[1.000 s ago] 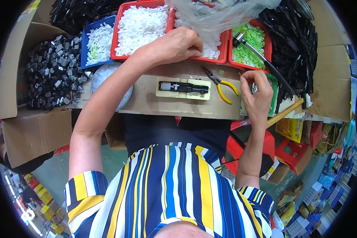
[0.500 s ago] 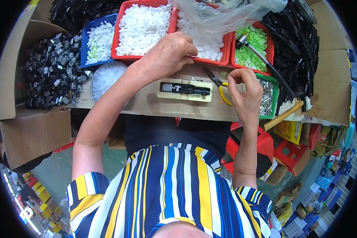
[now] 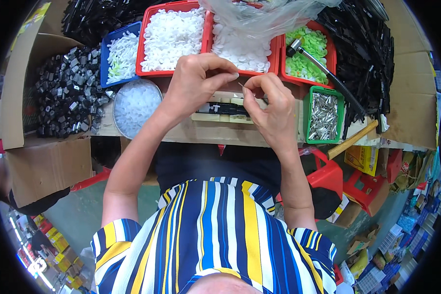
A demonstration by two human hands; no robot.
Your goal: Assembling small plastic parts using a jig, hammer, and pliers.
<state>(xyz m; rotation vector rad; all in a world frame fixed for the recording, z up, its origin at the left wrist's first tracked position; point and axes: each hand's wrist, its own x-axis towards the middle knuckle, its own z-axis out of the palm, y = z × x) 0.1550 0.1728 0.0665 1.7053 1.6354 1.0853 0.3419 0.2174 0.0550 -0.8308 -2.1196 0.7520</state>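
My left hand (image 3: 193, 81) is closed in a pinch on a small white plastic piece (image 3: 236, 75). Facing it, my right hand (image 3: 273, 105) pinches a thin metal pin (image 3: 240, 85), whose tip points at the white piece without touching it. Below both hands, a long black plastic part (image 3: 223, 108) lies in a cream block (image 3: 211, 117) on the cardboard-covered bench. My right hand hides the block's right end and the pliers.
Red bins of white pieces (image 3: 174, 39) and green pieces (image 3: 306, 51) line the back. A hammer (image 3: 323, 68) lies across the right bin. Around are a green tray of metal pins (image 3: 324, 117), a round dish (image 3: 137, 108), a blue bin (image 3: 121, 56) and heaped black parts (image 3: 68, 90).
My left hand has come away from the red bins toward me, now with a white piece in its fingertips. My right hand has moved left to meet it, covering the pliers.
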